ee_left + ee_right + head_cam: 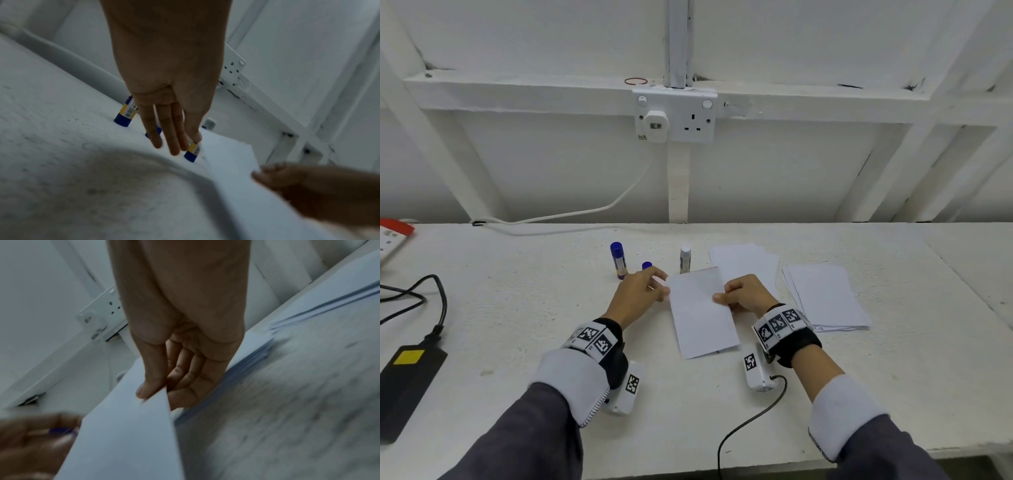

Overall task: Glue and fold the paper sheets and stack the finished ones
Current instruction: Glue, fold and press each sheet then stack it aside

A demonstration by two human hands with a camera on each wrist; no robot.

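Note:
A white paper sheet (700,315) is lifted off the white table (517,308) at its far end. My right hand (722,297) pinches its right edge, thumb on top and fingers underneath (158,394). My left hand (659,286) holds nothing; its straight fingers (172,142) reach the sheet's left edge. Just beyond them stand a capped blue glue stick (617,258), a loose blue cap (647,265) and an uncapped glue stick (685,258). Two paper stacks lie to the right, one behind the sheet (748,263) and one further right (825,298).
A black power adapter (410,373) with its cable lies at the left, and a power strip (390,236) sits at the far left edge. A wall socket (674,114) is behind the table. A black cable (750,421) trails from my right wrist toward the table's front edge.

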